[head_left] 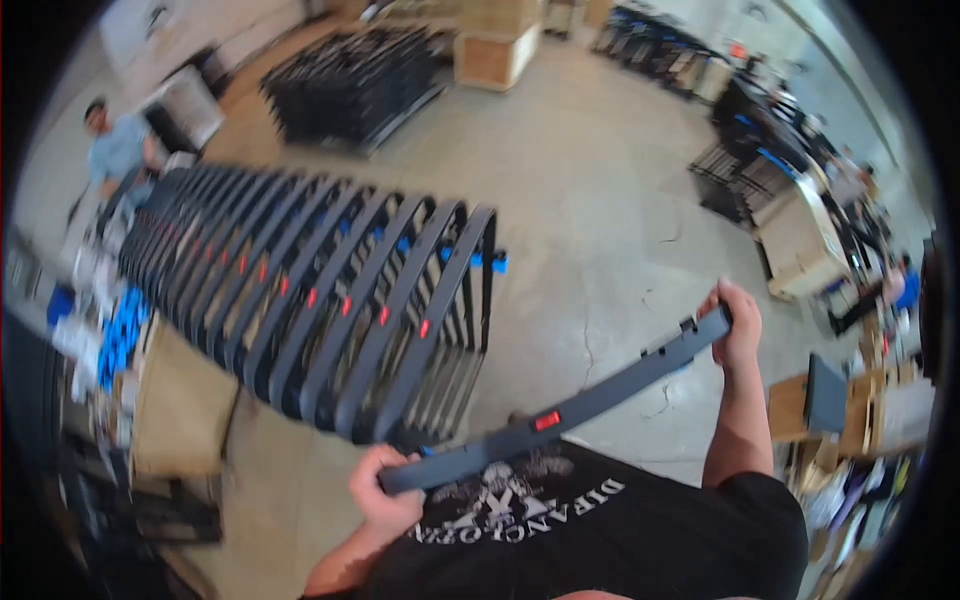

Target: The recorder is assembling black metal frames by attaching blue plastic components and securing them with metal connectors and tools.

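Note:
A long dark grey bar-shaped frame point(600, 397) with a red patch near its middle slants across in front of my body, its right end higher and farther away. My left hand point(388, 493) is closed around its near left end. Around the far right end are the fingers of my right hand point(738, 322). Small dark fittings stick out along the upper edge close to that hand. Just beyond my left hand stands a long row of similar dark curved frames point(325, 275), most with a red patch and some with blue pieces. The underside of the held frame is hidden.
Left of the row are a brown board-like surface point(182, 400) and blue pieces point(122, 335). A person point(120, 150) is at the row's far end. A stack of dark frames point(350, 82) and a wooden crate point(497, 50) stand farther back. Crates point(803, 240) line the right side.

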Demonstrator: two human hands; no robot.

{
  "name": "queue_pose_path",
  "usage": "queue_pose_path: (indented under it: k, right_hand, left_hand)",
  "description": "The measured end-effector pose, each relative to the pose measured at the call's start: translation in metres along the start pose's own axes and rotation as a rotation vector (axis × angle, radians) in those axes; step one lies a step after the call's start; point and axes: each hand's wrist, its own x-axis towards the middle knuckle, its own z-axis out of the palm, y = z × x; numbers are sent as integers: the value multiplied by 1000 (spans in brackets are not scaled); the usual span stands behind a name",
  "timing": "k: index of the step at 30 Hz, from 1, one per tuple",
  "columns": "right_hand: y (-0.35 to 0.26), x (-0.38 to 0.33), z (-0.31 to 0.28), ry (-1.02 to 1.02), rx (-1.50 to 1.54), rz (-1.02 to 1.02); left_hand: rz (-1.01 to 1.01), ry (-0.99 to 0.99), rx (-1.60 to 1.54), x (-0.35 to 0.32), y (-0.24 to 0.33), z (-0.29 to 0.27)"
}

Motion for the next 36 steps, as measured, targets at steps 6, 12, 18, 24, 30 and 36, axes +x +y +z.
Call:
queue_pose_path:
  k: [6,12,18,24,30,36]
  right_hand:
    - [85,182,57,-435,31,6]
    - [150,222,165,-716,-15,68]
    - [184,237,210,-850,77,194]
    - [181,230,241,-890,-34,85]
    - [186,239,247,-618,-285,-288]
    - [310,237,184,-377,295,453]
  left_hand:
    - [-223,306,276,-33,7,93]
    - [-373,513,343,-67,-41,132]
    - [-407,673,497,-69,-49,145]
    - [-462,769,643,-58,-49,110]
    - [-405,716,764,-43,-25,119]
    - [-466,736,642,-125,-36,103]
